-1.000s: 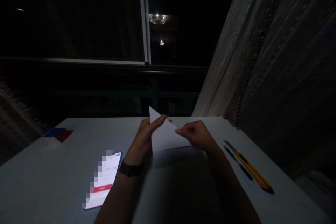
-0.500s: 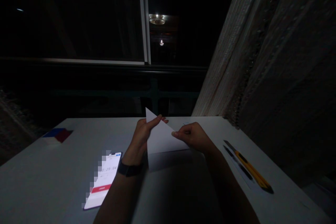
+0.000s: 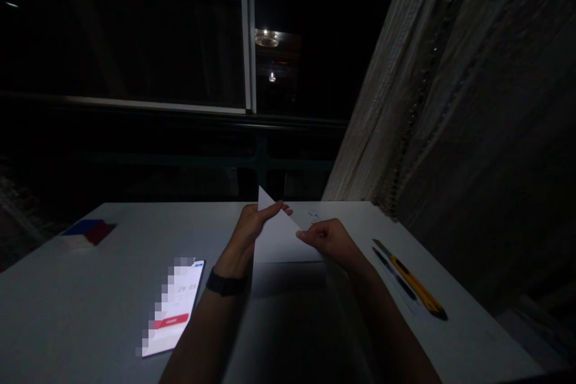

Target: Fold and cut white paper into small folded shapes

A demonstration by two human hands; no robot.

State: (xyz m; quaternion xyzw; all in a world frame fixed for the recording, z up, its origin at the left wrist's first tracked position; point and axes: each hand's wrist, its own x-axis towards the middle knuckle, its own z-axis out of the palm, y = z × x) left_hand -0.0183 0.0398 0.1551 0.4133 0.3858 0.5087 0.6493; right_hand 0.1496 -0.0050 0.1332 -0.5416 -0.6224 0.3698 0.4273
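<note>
A folded sheet of white paper is held up over the table between both hands. My left hand grips its left side, the thumb lying across the slanted upper edge and the fingers behind the sheet. On the right, my right hand pinches the slanted edge between thumb and forefinger, its other fingers curled in. One pointed corner sticks up above the left thumb. A crease or lower edge runs across the paper, with a darker strip beneath it. A dark band circles the left wrist.
A lit phone showing a timer lies left of my left forearm. A blue, red and white block sits at the table's far left. Right of my arm lie a yellow utility knife and a dark pen. A curtain hangs behind.
The view has shifted slightly, so the table items appear farther left. Both hands keep their hold on the paper, which is tilted a little differently. Small blue marks now show beyond the right hand.
</note>
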